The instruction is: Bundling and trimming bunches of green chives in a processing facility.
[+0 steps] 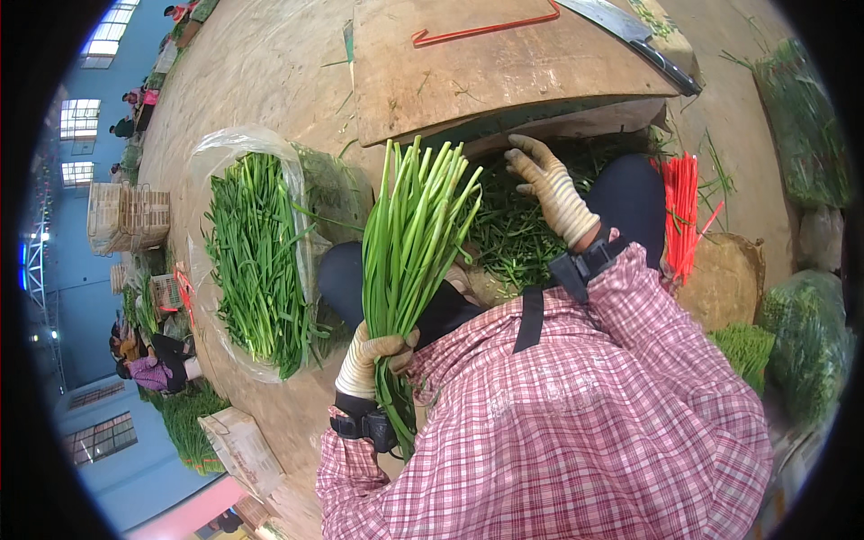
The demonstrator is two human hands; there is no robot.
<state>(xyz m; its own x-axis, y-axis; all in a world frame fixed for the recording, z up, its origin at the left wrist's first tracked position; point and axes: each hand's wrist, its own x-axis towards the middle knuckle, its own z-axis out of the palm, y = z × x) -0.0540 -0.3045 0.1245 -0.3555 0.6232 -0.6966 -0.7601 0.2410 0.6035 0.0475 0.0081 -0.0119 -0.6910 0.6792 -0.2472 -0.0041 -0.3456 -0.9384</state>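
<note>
My left hand [376, 357], in a cream glove, is closed round the lower part of a bundle of long green stalks [416, 234]. The pale cut ends of the stalks point up and away from me, and the leafy ends hang below my fist. My right hand [546, 184], gloved too, is raised with its fingers apart and nothing in them. It hovers over a heap of loose green trimmings [513, 229] between my knees. To the left, an open clear plastic bag [301, 216] is packed with more long green leaves [261, 270].
A wooden board [504, 67] lies ahead, carrying a bent red rod [486, 31] and a dark-handled knife [652, 54]. Beside my right knee is a bunch of red ties [681, 211]. Wrapped green bundles [804, 342] line the right side. Baskets [130, 219] and other people are at far left.
</note>
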